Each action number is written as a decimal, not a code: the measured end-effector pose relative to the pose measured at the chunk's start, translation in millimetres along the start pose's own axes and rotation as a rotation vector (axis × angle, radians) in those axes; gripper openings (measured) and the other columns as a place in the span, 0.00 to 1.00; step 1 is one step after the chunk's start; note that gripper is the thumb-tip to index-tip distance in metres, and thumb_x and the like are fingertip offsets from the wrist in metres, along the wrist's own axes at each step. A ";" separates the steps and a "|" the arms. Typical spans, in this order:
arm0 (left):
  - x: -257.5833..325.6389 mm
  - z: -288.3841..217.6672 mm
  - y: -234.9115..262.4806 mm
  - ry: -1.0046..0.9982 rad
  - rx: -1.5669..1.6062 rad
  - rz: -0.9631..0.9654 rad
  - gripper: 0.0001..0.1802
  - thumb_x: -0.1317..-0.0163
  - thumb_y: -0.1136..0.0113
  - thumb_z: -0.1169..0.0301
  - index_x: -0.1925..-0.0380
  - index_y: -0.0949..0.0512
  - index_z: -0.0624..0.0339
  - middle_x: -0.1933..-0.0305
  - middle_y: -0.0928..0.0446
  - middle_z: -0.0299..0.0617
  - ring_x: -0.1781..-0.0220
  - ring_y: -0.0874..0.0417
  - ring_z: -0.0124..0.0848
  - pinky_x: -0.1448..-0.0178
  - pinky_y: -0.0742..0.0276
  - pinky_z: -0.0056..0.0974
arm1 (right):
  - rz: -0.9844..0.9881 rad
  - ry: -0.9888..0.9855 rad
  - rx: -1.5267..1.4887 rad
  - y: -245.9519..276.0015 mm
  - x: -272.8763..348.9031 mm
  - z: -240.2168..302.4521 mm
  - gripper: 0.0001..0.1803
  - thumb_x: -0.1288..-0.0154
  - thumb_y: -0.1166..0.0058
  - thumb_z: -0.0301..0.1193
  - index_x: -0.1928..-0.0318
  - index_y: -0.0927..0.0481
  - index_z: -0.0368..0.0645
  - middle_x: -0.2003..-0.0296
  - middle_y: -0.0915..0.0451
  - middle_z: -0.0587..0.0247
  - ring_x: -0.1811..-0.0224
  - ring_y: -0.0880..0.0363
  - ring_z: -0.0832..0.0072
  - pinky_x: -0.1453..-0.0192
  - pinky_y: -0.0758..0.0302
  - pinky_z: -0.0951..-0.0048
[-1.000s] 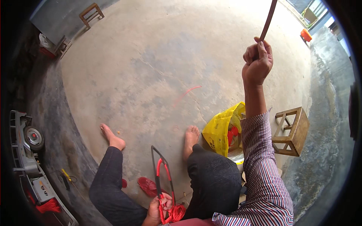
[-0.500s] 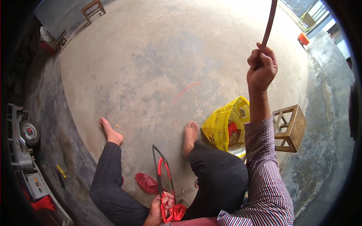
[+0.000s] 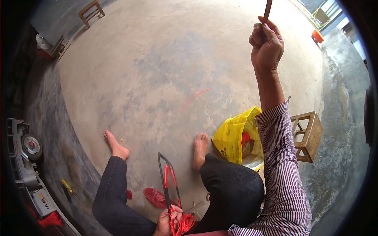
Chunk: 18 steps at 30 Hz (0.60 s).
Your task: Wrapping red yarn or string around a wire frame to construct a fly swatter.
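Observation:
Low in the view, my left hand (image 3: 167, 222) is closed around the lower end of a narrow black loop-shaped frame (image 3: 162, 173) partly wrapped in red cord. A bundle of loose red cord (image 3: 186, 224) hangs beside that hand. My right hand (image 3: 268, 44), at the end of an outstretched arm in a striped sleeve, is raised high at the upper right. Its fingers are closed on a thin brown strip (image 3: 268, 10) whose far end runs out past the top edge. The strip's other end is hidden in the fist.
Right of my bare foot stands a yellow bag (image 3: 232, 137) with red material inside, near a wooden stool (image 3: 312, 137). A red shoe (image 3: 154, 197) and a red strand (image 3: 195, 97) lie on the concrete. A grey wheeled machine (image 3: 29, 165) and a yellow-handled tool (image 3: 67, 185) are at left.
My right hand has moved farther up and slightly left, carrying the brown strip, so less of it shows. My left hand keeps its hold on the black frame. The view has shifted a little.

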<state>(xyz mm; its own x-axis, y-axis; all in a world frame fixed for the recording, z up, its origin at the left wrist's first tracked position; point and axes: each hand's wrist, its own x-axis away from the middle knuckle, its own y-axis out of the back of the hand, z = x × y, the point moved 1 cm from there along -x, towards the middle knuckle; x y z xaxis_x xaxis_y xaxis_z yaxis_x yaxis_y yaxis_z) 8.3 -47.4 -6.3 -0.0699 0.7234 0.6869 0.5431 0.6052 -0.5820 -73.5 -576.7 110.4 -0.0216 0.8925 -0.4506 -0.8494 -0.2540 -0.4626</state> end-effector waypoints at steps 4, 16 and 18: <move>-6.8 -8.6 0.8 0.024 0.005 0.017 0.13 0.37 0.49 0.66 0.61 0.28 0.65 0.78 0.34 0.33 0.81 0.38 0.18 0.76 0.43 0.22 | 0.024 0.069 -0.068 3.0 -8.8 3.9 0.11 0.35 0.60 0.24 0.57 0.24 0.34 0.77 0.24 0.61 0.83 0.39 0.82 0.79 0.42 0.79; -19.2 -27.8 -2.5 0.060 -0.027 0.045 0.15 0.37 0.49 0.65 0.59 0.28 0.67 0.78 0.34 0.34 0.80 0.36 0.20 0.74 0.39 0.23 | -0.056 0.145 0.046 61.9 -3.4 38.6 0.12 0.36 0.60 0.25 0.58 0.24 0.35 0.76 0.24 0.59 0.79 0.34 0.80 0.77 0.42 0.77; -20.8 -29.5 -3.4 0.062 -0.027 0.048 0.15 0.37 0.49 0.65 0.59 0.28 0.67 0.78 0.34 0.34 0.80 0.36 0.20 0.74 0.39 0.23 | -0.044 0.158 0.041 66.1 -7.5 38.1 0.11 0.36 0.59 0.24 0.58 0.24 0.35 0.76 0.25 0.60 0.79 0.35 0.81 0.77 0.42 0.78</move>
<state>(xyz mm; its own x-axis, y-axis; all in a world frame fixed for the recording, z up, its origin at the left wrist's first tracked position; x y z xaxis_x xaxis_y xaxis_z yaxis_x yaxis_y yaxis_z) 32.6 -74.3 -5.8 0.0083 0.7291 0.6844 0.5667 0.5605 -0.6039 -149.6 -586.0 112.3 0.0968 0.8316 -0.5469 -0.8687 -0.1976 -0.4543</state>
